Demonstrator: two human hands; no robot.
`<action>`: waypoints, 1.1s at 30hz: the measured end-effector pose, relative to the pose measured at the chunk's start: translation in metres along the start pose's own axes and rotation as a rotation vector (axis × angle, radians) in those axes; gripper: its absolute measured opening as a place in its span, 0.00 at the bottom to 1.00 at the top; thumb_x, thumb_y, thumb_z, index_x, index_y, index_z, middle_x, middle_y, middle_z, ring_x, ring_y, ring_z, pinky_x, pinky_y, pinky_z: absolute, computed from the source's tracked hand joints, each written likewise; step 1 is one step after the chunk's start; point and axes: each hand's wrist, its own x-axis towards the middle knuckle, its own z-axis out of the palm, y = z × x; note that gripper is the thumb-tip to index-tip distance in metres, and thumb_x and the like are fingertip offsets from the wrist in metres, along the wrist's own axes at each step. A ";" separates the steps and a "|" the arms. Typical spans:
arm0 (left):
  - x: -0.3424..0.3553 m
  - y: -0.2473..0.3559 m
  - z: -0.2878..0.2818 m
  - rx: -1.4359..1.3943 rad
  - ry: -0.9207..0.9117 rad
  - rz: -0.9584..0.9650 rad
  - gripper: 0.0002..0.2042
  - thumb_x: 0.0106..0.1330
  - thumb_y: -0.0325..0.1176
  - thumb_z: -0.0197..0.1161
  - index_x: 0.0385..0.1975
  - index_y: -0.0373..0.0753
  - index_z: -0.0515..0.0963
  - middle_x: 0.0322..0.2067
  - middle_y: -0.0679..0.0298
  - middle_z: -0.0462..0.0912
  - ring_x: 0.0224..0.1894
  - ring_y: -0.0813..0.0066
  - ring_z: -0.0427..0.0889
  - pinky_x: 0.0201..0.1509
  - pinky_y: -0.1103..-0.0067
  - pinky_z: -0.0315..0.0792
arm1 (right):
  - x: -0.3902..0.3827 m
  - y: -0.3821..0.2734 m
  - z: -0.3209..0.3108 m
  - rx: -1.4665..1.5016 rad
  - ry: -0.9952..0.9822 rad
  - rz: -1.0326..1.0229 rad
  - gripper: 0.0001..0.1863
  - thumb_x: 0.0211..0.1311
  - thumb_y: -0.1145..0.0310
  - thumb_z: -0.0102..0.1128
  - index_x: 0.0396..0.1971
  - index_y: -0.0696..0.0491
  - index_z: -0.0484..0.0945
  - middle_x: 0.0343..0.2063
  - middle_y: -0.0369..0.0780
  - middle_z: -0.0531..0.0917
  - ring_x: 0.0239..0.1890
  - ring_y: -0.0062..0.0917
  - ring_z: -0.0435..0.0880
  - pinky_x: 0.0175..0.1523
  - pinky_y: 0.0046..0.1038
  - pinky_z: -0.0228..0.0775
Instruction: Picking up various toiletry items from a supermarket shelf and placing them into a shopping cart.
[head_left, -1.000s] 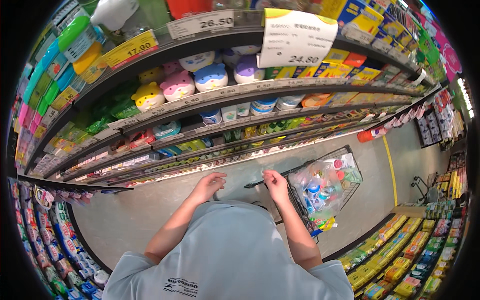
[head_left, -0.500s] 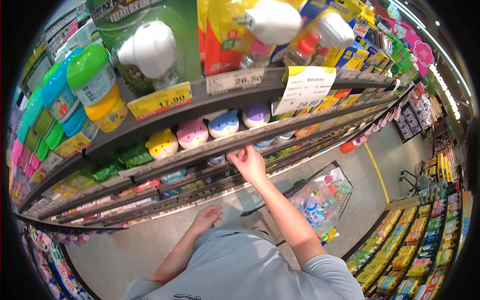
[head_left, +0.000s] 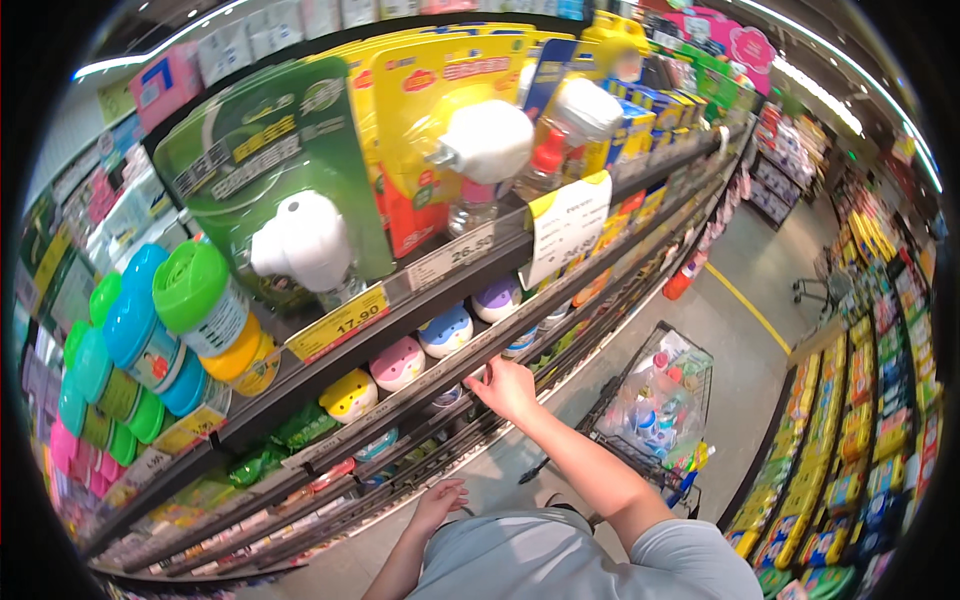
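My right hand (head_left: pixel 508 392) reaches to the front edge of a lower shelf (head_left: pixel 440 372). Thumb and forefinger are apart at the label strip, the other fingers are partly curled, and nothing shows in them. Just behind that edge sit round animal-head containers: a yellow one (head_left: pixel 349 396), a pink one (head_left: pixel 398 363), a blue one (head_left: pixel 446 331) and a purple one (head_left: pixel 497 299). By my body, in front of the shelves, hangs my left hand (head_left: pixel 438 502), loosely bent and holding nothing.
Above are carded white plug-in devices (head_left: pixel 305 245) and green-lidded tubs (head_left: pixel 200 290). A paper price tag (head_left: pixel 568 230) hangs over the shelf edge. To the right stands a shopping cart (head_left: pixel 708 385) with a bag of goods (head_left: pixel 650 405). Packed shelves (head_left: pixel 820 440) line the aisle's far side.
The view has tilted up and turned, showing more of the upper shelf. My right hand stays at the shelf edge, thumb and forefinger a little closer. My left hand still hangs low.
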 end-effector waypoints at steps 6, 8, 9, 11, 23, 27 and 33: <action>-0.004 0.021 0.005 0.033 -0.013 0.007 0.17 0.78 0.38 0.56 0.61 0.39 0.74 0.50 0.61 0.85 0.49 0.70 0.86 0.52 0.76 0.78 | -0.028 0.006 -0.008 0.143 0.132 -0.062 0.29 0.53 0.55 0.73 0.55 0.45 0.75 0.19 0.35 0.81 0.23 0.35 0.84 0.30 0.37 0.77; -0.005 0.027 0.010 0.019 -0.039 0.052 0.18 0.77 0.38 0.57 0.62 0.38 0.73 0.51 0.60 0.84 0.49 0.70 0.85 0.54 0.75 0.78 | -0.039 0.010 -0.013 0.219 0.225 -0.110 0.30 0.52 0.56 0.74 0.56 0.43 0.76 0.20 0.33 0.81 0.22 0.31 0.84 0.29 0.34 0.77; -0.006 0.029 0.014 0.026 -0.042 0.038 0.18 0.77 0.38 0.57 0.62 0.38 0.73 0.51 0.60 0.84 0.49 0.70 0.85 0.54 0.75 0.78 | -0.047 0.004 -0.025 0.249 0.203 -0.099 0.29 0.52 0.55 0.74 0.55 0.43 0.77 0.19 0.34 0.81 0.23 0.30 0.85 0.29 0.33 0.77; -0.004 0.035 0.023 0.034 -0.072 0.148 0.17 0.78 0.36 0.56 0.61 0.38 0.73 0.51 0.59 0.83 0.49 0.69 0.85 0.55 0.74 0.78 | -0.066 0.007 -0.033 0.303 0.274 -0.167 0.31 0.50 0.62 0.79 0.55 0.49 0.76 0.18 0.30 0.78 0.19 0.15 0.78 0.27 0.22 0.73; 0.020 0.099 0.150 0.055 -0.206 0.432 0.26 0.67 0.17 0.60 0.66 0.31 0.66 0.56 0.60 0.79 0.58 0.72 0.78 0.62 0.76 0.73 | -0.163 0.085 -0.045 1.206 0.169 0.250 0.23 0.56 0.72 0.77 0.48 0.59 0.75 0.35 0.37 0.86 0.34 0.16 0.85 0.33 0.19 0.76; 0.016 0.104 0.177 0.079 -0.248 0.206 0.22 0.72 0.20 0.56 0.65 0.31 0.68 0.49 0.59 0.84 0.44 0.73 0.85 0.47 0.76 0.80 | -0.189 0.112 -0.092 1.156 -0.097 0.446 0.27 0.62 0.61 0.73 0.53 0.61 0.72 0.34 0.37 0.86 0.33 0.15 0.84 0.33 0.21 0.75; 0.022 0.078 0.216 0.197 -0.349 0.254 0.21 0.74 0.20 0.55 0.66 0.33 0.69 0.52 0.58 0.83 0.46 0.72 0.85 0.50 0.78 0.79 | -0.238 0.177 -0.105 1.124 -0.219 0.418 0.21 0.64 0.64 0.72 0.51 0.59 0.79 0.36 0.35 0.86 0.34 0.13 0.82 0.35 0.21 0.74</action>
